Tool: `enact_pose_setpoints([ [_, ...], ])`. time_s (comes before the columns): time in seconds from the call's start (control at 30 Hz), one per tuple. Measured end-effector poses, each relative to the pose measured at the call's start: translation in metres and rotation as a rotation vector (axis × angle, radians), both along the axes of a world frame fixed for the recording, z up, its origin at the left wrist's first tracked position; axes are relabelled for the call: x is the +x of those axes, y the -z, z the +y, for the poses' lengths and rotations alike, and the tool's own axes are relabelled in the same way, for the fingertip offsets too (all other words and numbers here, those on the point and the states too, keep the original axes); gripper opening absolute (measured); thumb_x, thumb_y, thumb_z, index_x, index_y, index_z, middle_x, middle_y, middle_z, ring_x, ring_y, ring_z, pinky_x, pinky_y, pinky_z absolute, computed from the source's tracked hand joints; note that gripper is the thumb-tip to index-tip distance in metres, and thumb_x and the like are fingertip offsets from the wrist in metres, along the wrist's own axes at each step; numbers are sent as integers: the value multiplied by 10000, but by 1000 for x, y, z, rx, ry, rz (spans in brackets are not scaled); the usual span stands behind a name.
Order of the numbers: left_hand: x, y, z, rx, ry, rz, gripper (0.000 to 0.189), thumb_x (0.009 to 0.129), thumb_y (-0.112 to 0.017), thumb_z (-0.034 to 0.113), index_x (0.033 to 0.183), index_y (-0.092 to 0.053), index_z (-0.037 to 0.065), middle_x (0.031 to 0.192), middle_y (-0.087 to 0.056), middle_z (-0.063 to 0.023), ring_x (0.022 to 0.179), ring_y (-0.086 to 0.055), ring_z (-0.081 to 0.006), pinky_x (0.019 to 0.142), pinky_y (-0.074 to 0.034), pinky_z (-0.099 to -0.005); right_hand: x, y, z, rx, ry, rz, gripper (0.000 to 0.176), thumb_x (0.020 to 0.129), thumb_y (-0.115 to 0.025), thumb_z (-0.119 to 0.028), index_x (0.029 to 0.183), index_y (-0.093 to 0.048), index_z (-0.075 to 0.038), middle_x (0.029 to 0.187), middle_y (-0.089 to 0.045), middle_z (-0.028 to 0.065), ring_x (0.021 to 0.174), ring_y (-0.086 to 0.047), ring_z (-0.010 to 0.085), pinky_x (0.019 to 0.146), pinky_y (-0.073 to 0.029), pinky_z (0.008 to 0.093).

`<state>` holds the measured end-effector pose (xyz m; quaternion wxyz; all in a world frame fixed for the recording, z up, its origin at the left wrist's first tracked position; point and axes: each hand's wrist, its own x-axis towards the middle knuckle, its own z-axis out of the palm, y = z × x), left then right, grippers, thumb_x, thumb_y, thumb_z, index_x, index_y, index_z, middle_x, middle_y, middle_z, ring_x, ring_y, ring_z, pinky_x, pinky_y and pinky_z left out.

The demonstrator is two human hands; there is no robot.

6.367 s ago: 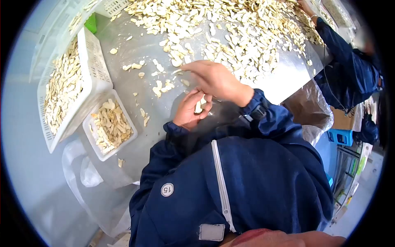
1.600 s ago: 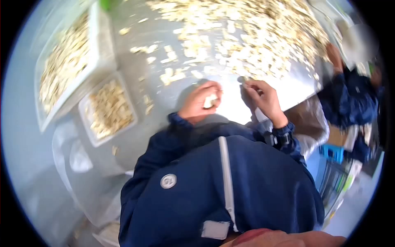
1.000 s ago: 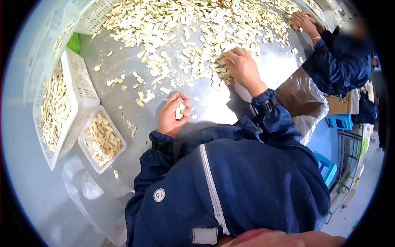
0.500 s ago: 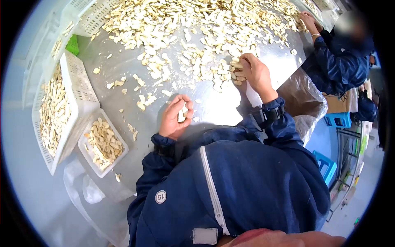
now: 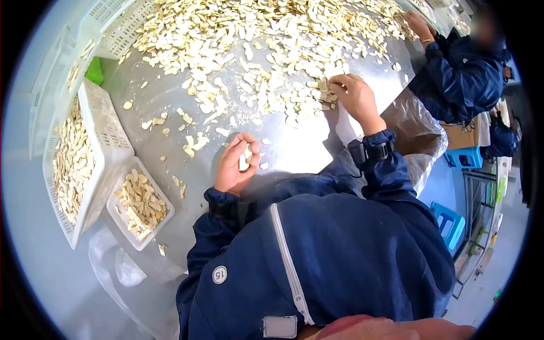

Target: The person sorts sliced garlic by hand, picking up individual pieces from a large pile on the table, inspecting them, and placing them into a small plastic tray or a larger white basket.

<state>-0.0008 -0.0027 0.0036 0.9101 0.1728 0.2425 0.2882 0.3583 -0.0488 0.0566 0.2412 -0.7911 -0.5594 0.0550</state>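
Note:
Pale, flat dried slices (image 5: 260, 34) spread thickly over the metal table, thinning out toward me. My left hand (image 5: 235, 164) is held just above the bare metal, fingers curled round a few pale slices (image 5: 245, 157) that show between thumb and fingers. At the near right edge of the spread, my right hand (image 5: 357, 99) has its thumb and fingertips brought together beside the loose slices (image 5: 309, 99). Whatever is between those fingertips is too small or hidden to make out.
To my left stand a white perforated crate (image 5: 107, 119) and a smaller white tray (image 5: 164, 224), both holding slices. A plastic-lined bag (image 5: 422, 136) hangs at the table's right edge. A co-worker's hand (image 5: 419, 25) is at the far right, above blue stools (image 5: 464, 157).
The view has shifted slightly. My left hand stays curled round its slices, while my right fingertips have drawn back a little from the slices they were among.

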Motion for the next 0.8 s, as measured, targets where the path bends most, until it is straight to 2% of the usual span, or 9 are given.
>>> enact_pose_setpoints([
  [0.07,0,1,0,3,4,-4,166,1117,-481,179,1218,-545,65,1005,-574,-72,739,-559,-109,480,-417,-198,-4,6,5,50,-45,-56,174,918,-694,-192,1050,-791,-135,999,-725,105,1002,-650,340,874,-544,418],
  [0.2,0,1,-1,4,1,-34,164,1115,-479,184,1214,-548,72,1003,-581,-70,743,-570,-119,491,-418,-206,-9,17,25,227,-67,-310,214,893,-696,-165,1086,-776,-122,1052,-727,117,987,-641,341,902,-538,426],
  [0.3,-2,3,1,3,4,-39,160,1108,-484,192,1203,-551,83,994,-604,-67,752,-596,-140,526,-431,-229,-3,23,27,180,-86,-302,210,903,-673,-150,1087,-770,-118,1038,-727,139,967,-661,359,874,-544,436],
  [0.4,-2,4,0,1,-6,-27,162,1109,-487,187,1212,-550,79,1001,-587,-67,750,-580,-127,509,-427,-221,3,12,14,64,49,62,230,915,-632,-118,1104,-762,-105,1043,-728,170,964,-685,391,862,-551,447],
  [0.5,0,0,-1,6,-3,-14,161,1108,-497,176,1220,-547,72,1015,-553,-63,747,-550,-104,480,-420,-202,24,16,-3,137,83,62,258,924,-594,-88,1126,-755,-97,1046,-727,190,976,-699,411,866,-554,452],
  [0.63,1,-2,0,3,12,-12,161,1101,-511,177,1220,-549,76,1015,-544,-58,747,-545,-103,483,-422,-203,33,15,-19,141,198,17,297,921,-578,-58,1161,-749,-96,1141,-725,172,1040,-685,401,907,-550,447],
  [0.67,1,-3,0,0,10,-15,161,1099,-514,177,1220,-549,76,1014,-543,-58,747,-544,-104,483,-422,-203,35,17,-21,194,149,-134,296,917,-618,-86,1184,-744,-110,1166,-724,156,1078,-664,388,932,-540,445],
  [0.77,1,-2,-1,9,1,-31,160,1098,-516,176,1219,-549,77,1010,-538,-57,748,-542,-102,485,-426,-201,17,8,-19,72,148,13,301,910,-668,-133,1201,-740,-124,1160,-730,142,1094,-651,371,945,-534,445],
  [0.8,2,-2,-1,4,-3,-28,159,1098,-516,174,1220,-549,77,1011,-537,-57,748,-541,-102,487,-429,-201,7,2,-17,32,104,11,321,900,-709,-196,1212,-738,-129,1142,-738,135,1061,-662,360,923,-541,439],
])
